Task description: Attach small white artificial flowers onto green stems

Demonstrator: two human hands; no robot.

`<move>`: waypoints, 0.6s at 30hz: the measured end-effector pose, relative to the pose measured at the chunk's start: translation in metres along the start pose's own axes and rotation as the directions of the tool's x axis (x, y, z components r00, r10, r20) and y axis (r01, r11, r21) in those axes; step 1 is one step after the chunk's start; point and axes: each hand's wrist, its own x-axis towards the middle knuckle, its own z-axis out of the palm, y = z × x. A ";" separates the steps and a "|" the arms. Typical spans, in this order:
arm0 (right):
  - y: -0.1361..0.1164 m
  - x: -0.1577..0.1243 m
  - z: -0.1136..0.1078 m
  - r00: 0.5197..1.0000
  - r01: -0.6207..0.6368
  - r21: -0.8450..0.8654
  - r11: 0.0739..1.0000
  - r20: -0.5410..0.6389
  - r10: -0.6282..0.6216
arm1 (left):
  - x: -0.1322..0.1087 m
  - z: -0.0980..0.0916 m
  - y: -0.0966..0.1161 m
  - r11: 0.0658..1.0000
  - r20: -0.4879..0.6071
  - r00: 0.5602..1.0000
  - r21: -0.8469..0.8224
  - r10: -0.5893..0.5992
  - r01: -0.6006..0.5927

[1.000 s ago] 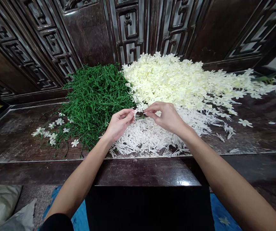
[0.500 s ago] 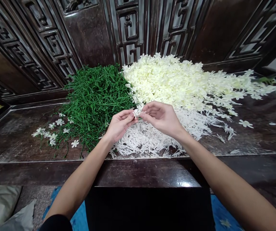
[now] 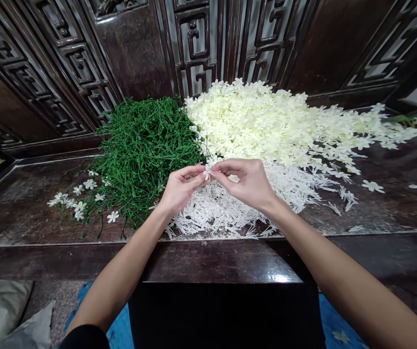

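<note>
My left hand (image 3: 184,186) pinches a small white artificial flower (image 3: 207,172) between thumb and fingertips, with its petals facing me. Against the flower's right side, my right hand (image 3: 247,180) has thumb and forefinger closed on a thin white stamen piece (image 3: 213,174), most of it covered by the fingers. Beneath both hands spreads a heap of white stamen pieces (image 3: 219,213). Behind them rises a large pile of cream-white flower heads (image 3: 259,121). Green plastic stems (image 3: 150,140) lie heaped beyond my left hand.
Several white flowers on green stems (image 3: 79,203) lie at the left of the dark wooden bench (image 3: 30,208). A carved wooden backrest (image 3: 132,58) stands behind the piles. One loose flower (image 3: 373,186) rests at the right. Pale bags (image 3: 5,310) are on the floor at lower left.
The flower has turned in the fingertips and now faces me more. My right hand's fingers have closed in from a looser, raised pose to a pinch beside it.
</note>
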 end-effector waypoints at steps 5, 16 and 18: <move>0.000 0.000 0.000 0.997 0.080 -0.072 0.994 0.020 -0.079 | -0.001 -0.001 -0.002 0.995 0.005 0.999 0.089 0.052 -0.053; 0.002 0.002 -0.001 0.995 0.090 -0.066 0.994 0.055 -0.086 | -0.002 -0.002 0.001 0.941 -0.014 0.977 0.274 0.212 -0.200; 0.002 0.002 -0.001 0.991 0.117 -0.093 0.989 0.070 -0.111 | -0.002 -0.002 0.001 0.937 -0.017 0.978 0.290 0.210 -0.196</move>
